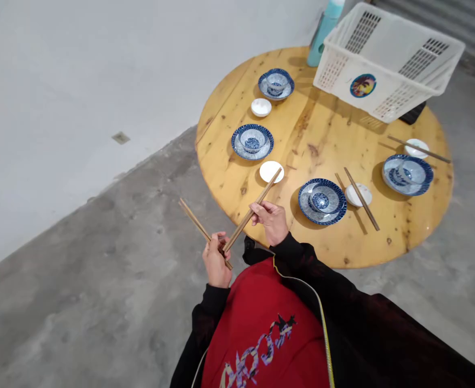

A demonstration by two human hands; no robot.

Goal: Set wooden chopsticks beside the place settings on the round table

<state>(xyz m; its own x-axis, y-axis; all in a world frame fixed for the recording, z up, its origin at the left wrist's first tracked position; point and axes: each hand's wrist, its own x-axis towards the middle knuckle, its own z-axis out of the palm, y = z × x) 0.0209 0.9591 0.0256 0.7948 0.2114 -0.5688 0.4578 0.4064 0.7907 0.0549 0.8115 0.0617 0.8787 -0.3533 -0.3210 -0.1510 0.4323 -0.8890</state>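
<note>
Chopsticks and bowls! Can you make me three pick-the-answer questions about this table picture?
1. Where is the white basket?
A. on the floor
B. on the far side of the round table
C. in the person's lap

2. How many blue bowl-and-plate sets are on the table?
A. two
B. four
C. six

3. What are the hands doing?
A. each holds chopsticks
B. both rest flat on the table
C. both lift a bowl

Answers:
1 B: the basket sits on the tabletop by the teal bottle.
2 B: four blue sets show, the nearest at.
3 A: the left hand grips chopsticks and the right hand holds another pair.
</note>
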